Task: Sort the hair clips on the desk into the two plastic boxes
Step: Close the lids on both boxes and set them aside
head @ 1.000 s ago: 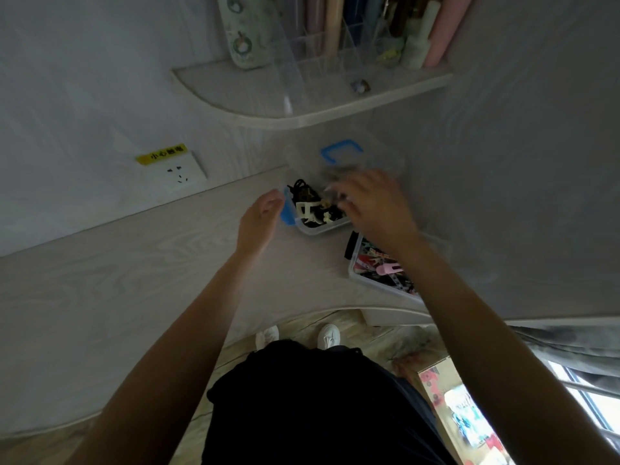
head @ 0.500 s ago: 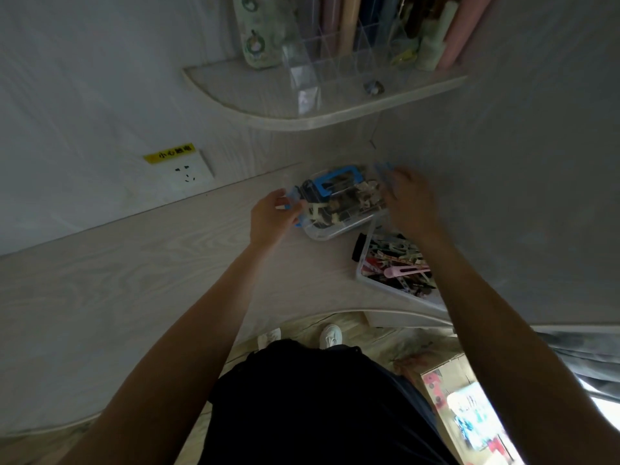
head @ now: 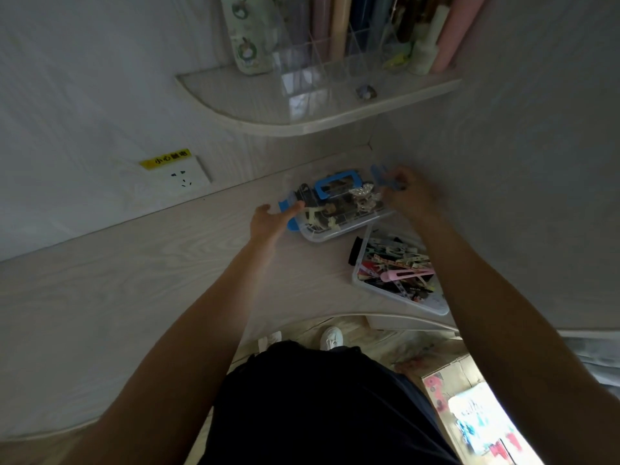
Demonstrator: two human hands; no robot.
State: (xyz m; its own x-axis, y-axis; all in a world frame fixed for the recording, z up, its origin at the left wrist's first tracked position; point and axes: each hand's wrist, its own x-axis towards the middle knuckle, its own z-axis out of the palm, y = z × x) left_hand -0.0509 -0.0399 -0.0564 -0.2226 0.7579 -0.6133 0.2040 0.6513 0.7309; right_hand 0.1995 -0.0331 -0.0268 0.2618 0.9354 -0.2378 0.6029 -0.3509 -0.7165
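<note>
Dim, wide-angle warp, glare btm right, hands blurry.

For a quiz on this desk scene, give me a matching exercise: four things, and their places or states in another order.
Things:
1. lidded box
2. open box
3. wall socket
4. clear organiser

Places or states:
A. on the corner shelf
B. under a yellow label
C. between both hands
D. nearest the desk's front edge, no lid on

Pairs: 1-C, 2-D, 3-B, 4-A

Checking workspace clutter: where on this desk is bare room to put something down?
Bare wood runs left of the left hand, below the wall socket. A narrow strip lies between the lidded box and the open box. Crowded by the right hand in the corner.
</note>
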